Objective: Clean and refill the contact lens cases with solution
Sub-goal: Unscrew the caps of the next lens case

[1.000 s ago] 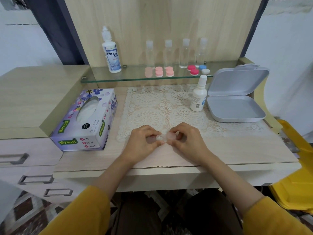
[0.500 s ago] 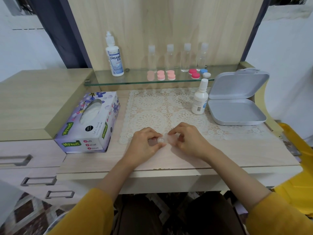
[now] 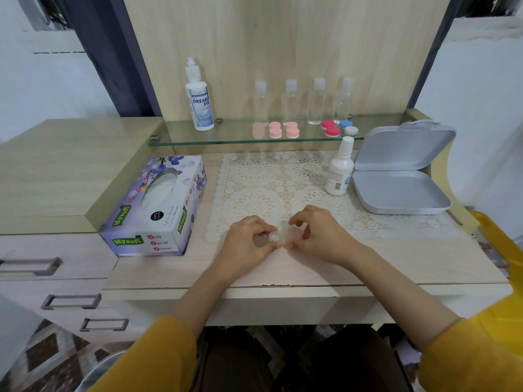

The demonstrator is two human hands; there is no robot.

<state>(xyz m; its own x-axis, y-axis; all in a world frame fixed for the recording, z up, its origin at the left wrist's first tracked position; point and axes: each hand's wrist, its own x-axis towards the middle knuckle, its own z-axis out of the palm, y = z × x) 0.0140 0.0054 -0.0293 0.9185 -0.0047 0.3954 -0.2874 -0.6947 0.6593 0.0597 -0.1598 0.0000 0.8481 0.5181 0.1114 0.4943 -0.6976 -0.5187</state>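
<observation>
A small clear contact lens case [image 3: 280, 235] sits low over the desk at the front edge of the lace mat [image 3: 271, 182]. My left hand [image 3: 249, 244] pinches its left end and my right hand [image 3: 317, 236] pinches its right end. Fingers hide most of the case. A small white solution bottle [image 3: 338, 171] stands on the mat to the right. A taller solution bottle [image 3: 199, 100] stands on the glass shelf [image 3: 226, 137]. Pink lens cases [image 3: 276, 130] and a red, blue and white set [image 3: 338, 128] lie on that shelf.
A tissue box [image 3: 158, 205] lies left of the mat. An open grey hinged box [image 3: 399, 176] sits at the right. Several clear bottles [image 3: 304, 101] stand at the shelf's back. Drawers [image 3: 51, 267] are at the lower left, a yellow object [image 3: 501, 250] at the right edge.
Both hands stay on the clear case at the same spot, with only slight finger shifts. The view has tilted a little.
</observation>
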